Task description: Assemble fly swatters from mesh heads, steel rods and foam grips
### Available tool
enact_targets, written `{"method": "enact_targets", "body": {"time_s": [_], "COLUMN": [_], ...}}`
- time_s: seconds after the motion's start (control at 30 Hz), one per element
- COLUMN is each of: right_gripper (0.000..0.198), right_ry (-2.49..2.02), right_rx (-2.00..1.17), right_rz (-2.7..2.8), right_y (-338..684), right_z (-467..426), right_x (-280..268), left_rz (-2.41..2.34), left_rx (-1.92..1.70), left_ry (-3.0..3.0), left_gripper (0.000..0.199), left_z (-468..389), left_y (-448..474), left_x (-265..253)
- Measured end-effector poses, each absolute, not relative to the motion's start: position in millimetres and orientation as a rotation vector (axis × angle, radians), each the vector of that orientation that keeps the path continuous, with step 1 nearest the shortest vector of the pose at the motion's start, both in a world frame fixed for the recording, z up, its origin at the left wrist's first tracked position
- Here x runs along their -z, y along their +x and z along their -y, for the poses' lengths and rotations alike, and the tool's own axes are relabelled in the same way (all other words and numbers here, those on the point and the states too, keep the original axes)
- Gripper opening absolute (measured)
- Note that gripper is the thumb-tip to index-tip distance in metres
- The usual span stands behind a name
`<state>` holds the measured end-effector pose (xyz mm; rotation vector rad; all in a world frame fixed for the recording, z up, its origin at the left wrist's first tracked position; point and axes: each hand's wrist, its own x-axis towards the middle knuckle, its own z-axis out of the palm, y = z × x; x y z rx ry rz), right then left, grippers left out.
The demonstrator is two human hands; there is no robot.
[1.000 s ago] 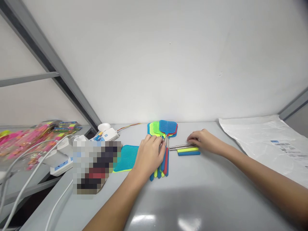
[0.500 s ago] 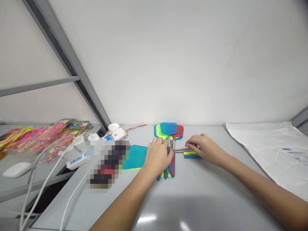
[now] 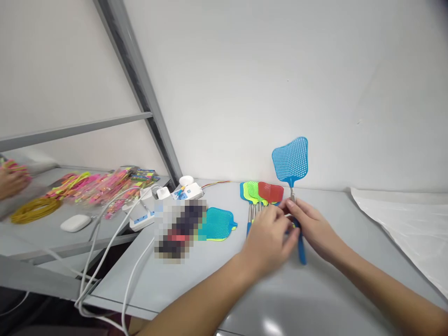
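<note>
A blue fly swatter [image 3: 291,161] stands nearly upright above the table, its mesh head up and its blue handle down. My right hand [image 3: 317,228] is closed around its metal shaft and upper handle. Beside it, my left hand [image 3: 269,239] has curled fingers, with the thumb against the handle; the fingertips are partly hidden. Behind my left hand lies a row of fly swatters with green, blue and red heads [image 3: 270,192], their shafts pointing towards me and their handles mostly covered. Left of these rest loose teal and yellow-green swatter heads [image 3: 220,224].
Power strips [image 3: 143,219] with white cables stand at the table's left, near a pixelated patch. On a neighbouring table lie pink and yellow packaged items [image 3: 112,186], a yellow coil [image 3: 35,210] and another person's hand [image 3: 12,182]. A white plastic sheet [image 3: 395,224] lies right.
The blue fly swatter has left the top of the pile and is raised upright. My hands have come together at its handle. The view has turned left, bringing another person's hand in.
</note>
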<state>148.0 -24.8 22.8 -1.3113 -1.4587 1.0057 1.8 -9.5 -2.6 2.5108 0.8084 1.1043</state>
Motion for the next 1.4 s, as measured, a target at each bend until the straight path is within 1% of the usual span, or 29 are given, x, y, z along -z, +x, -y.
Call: {"method": "enact_targets", "body": {"time_s": [0.07, 0.13, 0.2, 0.3, 0.37, 0.4, 0.5, 0.57, 0.63, 0.7, 0.77, 0.87, 0.97, 1.07, 1.1, 1.2, 1.3, 1.4], "right_gripper": [0.032, 0.031, 0.033, 0.043, 0.046, 0.044, 0.034, 0.031, 0.027, 0.021, 0.02, 0.023, 0.027, 0.03, 0.03, 0.027, 0.029, 0.029], "right_ry": [-1.298, -1.373, -1.573, -1.807, -1.85, -1.846, -1.783, -1.73, -1.679, -1.63, -1.611, -1.627, -1.704, -1.902, -1.929, -1.858, -1.742, -1.521], "right_rx": [-0.951, -0.788, -0.548, -0.278, -0.147, -0.069, 0.204, 0.319, 0.32, 0.284, 0.257, 0.047, -0.215, -0.217, -0.223, -0.233, -0.314, -0.36], "right_rz": [1.405, 1.437, 1.603, 1.922, 2.073, 2.129, 2.258, 2.328, 2.398, 2.446, 2.452, 2.452, 2.318, 2.113, 2.086, 2.076, 2.192, 2.294], "right_y": [157.6, 173.5, 191.1, 211.5, 219.5, 222.2, 226.7, 227.6, 227.3, 226.7, 228.4, 244.5, 282.4, 317.2, 320.2, 292.1, 226.8, 166.4], "right_z": [31.7, 36.8, 40.2, 44.9, 49.3, 52.0, 61.0, 66.9, 72.7, 79.1, 86.4, 98.3, 107.6, 111.7, 111.7, 107.0, 95.3, 79.2], "right_x": [-27.7, -32.8, -36.5, -35.6, -30.3, -26.9, -17.8, -14.6, -14.0, -15.6, -19.2, -27.0, -35.8, -43.3, -45.6, -53.4, -63.5, -70.3], "left_rz": [-0.659, -0.608, -0.642, -0.626, -0.572, -0.552, -0.548, -0.571, -0.589, -0.604, -0.63, -0.665, -0.739, -0.814, -0.842, -0.912, -0.905, -0.898], "left_rx": [-1.147, -1.197, -1.283, -1.327, -1.183, -1.081, -0.777, -0.617, -0.534, -0.505, -0.486, -0.499, -0.636, -0.987, -1.017, -0.888, -0.763, -0.745], "left_ry": [2.478, 2.296, 1.87, 1.06, 0.766, 0.728, 0.882, 1.018, 1.087, 1.153, 1.26, 1.445, 1.512, 1.316, 1.284, 1.29, 1.275, 1.202], "left_gripper": [0.02, 0.02, 0.025, 0.043, 0.052, 0.052, 0.039, 0.036, 0.037, 0.038, 0.037, 0.034, 0.034, 0.031, 0.03, 0.032, 0.035, 0.036], "left_z": [19.2, 23.2, 18.9, -0.8, -15.2, -20.2, -21.1, -11.8, -0.2, 10.1, 17.4, 19.7, 6.0, -14.7, -19.0, -17.0, -1.1, 15.0], "left_y": [3.8, 4.4, 3.3, -3.7, -10.7, -13.8, -16.2, -11.9, -5.9, -1.5, -0.9, -11.1, -38.7, -74.9, -84.8, -99.8, -99.0, -102.7], "left_x": [3.8, 4.1, 3.0, -2.2, -7.3, -9.6, -12.3, -10.1, -7.3, -6.9, -10.9, -23.8, -40.2, -54.3, -57.3, -58.2, -48.6, -35.7]}}
